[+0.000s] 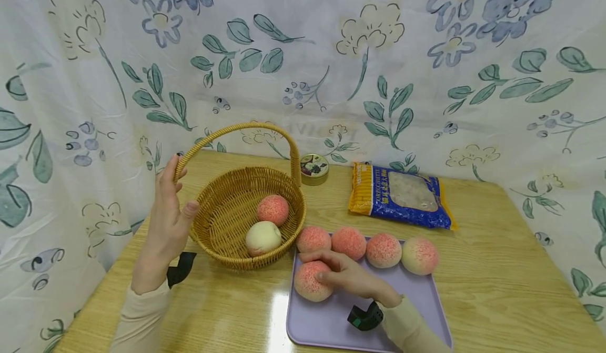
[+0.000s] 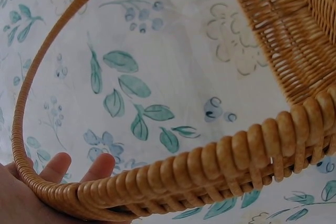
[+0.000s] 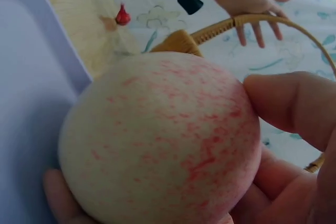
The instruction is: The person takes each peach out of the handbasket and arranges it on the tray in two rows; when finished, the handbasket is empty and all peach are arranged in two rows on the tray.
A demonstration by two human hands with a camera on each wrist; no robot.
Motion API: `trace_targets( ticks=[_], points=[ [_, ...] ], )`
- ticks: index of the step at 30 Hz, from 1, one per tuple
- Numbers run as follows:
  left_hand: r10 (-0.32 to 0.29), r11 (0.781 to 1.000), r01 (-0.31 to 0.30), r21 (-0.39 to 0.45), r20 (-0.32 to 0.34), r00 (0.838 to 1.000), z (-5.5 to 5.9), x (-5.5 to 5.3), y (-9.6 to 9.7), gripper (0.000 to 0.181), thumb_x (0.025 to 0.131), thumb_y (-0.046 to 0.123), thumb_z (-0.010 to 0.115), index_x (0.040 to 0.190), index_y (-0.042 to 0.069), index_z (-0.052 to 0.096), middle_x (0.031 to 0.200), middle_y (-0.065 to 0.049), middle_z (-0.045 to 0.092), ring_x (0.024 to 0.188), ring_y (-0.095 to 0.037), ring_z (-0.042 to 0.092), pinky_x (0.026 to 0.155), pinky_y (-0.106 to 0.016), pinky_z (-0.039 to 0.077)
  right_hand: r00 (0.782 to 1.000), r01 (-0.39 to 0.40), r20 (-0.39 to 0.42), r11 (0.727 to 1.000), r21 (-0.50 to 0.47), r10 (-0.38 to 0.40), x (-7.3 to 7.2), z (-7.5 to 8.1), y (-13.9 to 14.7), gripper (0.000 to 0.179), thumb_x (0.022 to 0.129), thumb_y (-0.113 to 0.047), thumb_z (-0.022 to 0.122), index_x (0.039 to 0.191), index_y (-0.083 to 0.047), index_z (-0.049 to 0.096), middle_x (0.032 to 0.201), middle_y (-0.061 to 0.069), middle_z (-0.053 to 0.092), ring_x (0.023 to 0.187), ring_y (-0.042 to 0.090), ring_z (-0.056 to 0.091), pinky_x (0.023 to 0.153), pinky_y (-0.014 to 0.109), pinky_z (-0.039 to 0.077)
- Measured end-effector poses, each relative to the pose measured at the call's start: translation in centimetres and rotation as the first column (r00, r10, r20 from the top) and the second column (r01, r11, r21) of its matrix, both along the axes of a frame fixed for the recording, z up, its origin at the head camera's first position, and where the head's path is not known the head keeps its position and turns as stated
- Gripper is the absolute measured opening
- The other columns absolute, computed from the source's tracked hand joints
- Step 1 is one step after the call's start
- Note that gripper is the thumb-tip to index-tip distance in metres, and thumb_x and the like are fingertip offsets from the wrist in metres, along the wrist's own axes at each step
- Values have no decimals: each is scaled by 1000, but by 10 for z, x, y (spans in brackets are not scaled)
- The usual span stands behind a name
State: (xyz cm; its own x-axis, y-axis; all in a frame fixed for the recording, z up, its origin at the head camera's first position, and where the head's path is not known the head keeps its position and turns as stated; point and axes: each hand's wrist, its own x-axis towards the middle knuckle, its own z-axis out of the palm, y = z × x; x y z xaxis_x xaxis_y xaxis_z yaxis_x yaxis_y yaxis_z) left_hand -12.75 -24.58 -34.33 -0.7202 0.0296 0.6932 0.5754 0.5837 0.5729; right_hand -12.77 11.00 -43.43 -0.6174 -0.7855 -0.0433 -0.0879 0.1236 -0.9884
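My right hand (image 1: 352, 276) grips a peach (image 1: 311, 284) at the left side of the lilac tray (image 1: 331, 324), with thumb and fingers around it. Up close in the right wrist view, this peach (image 3: 163, 140) is pale with red speckles. My left hand (image 1: 168, 216) touches the left side of the handle of the wicker basket (image 1: 222, 221), its fingers fairly straight. Those fingers (image 2: 100, 166) show behind the handle in the left wrist view. Inside the basket lie a pink peach (image 1: 272, 209) and a pale peach (image 1: 263, 237).
Several more peaches (image 1: 383, 250) form a row along the tray's back edge. Behind them lies a blue and yellow pasta bag (image 1: 402, 192). A small round tin (image 1: 314, 169) stands right of the basket, near the floral curtain (image 1: 303, 69).
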Motion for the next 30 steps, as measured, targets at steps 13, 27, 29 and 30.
trace_targets(
  ticks=[13, 27, 29, 30],
  points=[
    [0, 1000, 0, 4, 20, 1000, 0, 1, 2, 89, 95, 66, 37, 154, 5, 10, 152, -26, 21, 132, -52, 32, 104, -66, 26, 999, -36, -31, 997, 74, 38, -1, 8, 10, 43, 97, -18, 60, 137, -8, 51, 144, 16, 49, 134, 4, 43, 105, 19, 36],
    [-6, 1000, 6, -10, -10, 1000, 1, 2, 2, 82, 98, 59, 38, 154, 5, 11, 149, -26, 26, 130, -49, 34, 105, -58, 29, 999, -33, -8, 991, 131, 34, -2, 23, 22, 50, 95, -18, 62, 142, -8, 46, 147, 17, 47, 136, 32, 43, 102, 31, 45],
    [-8, 1000, 8, -9, -10, 1000, 1, 3, 2, 81, 98, 58, 39, 154, 6, 12, 149, -26, 26, 129, -51, 34, 105, -59, 29, 999, -51, 11, 992, 118, 50, -4, 30, 26, 49, 97, -16, 60, 142, -6, 45, 145, 21, 47, 135, 38, 43, 96, 31, 49],
    [-10, 1000, 10, -8, -11, 1000, 1, 3, 1, 81, 99, 57, 39, 154, 6, 12, 150, -25, 25, 129, -52, 34, 105, -60, 28, 998, -61, 19, 993, 103, 59, -6, 34, 28, 48, 98, -15, 58, 142, -4, 44, 145, 24, 46, 134, 41, 43, 94, 29, 50]
  ],
)
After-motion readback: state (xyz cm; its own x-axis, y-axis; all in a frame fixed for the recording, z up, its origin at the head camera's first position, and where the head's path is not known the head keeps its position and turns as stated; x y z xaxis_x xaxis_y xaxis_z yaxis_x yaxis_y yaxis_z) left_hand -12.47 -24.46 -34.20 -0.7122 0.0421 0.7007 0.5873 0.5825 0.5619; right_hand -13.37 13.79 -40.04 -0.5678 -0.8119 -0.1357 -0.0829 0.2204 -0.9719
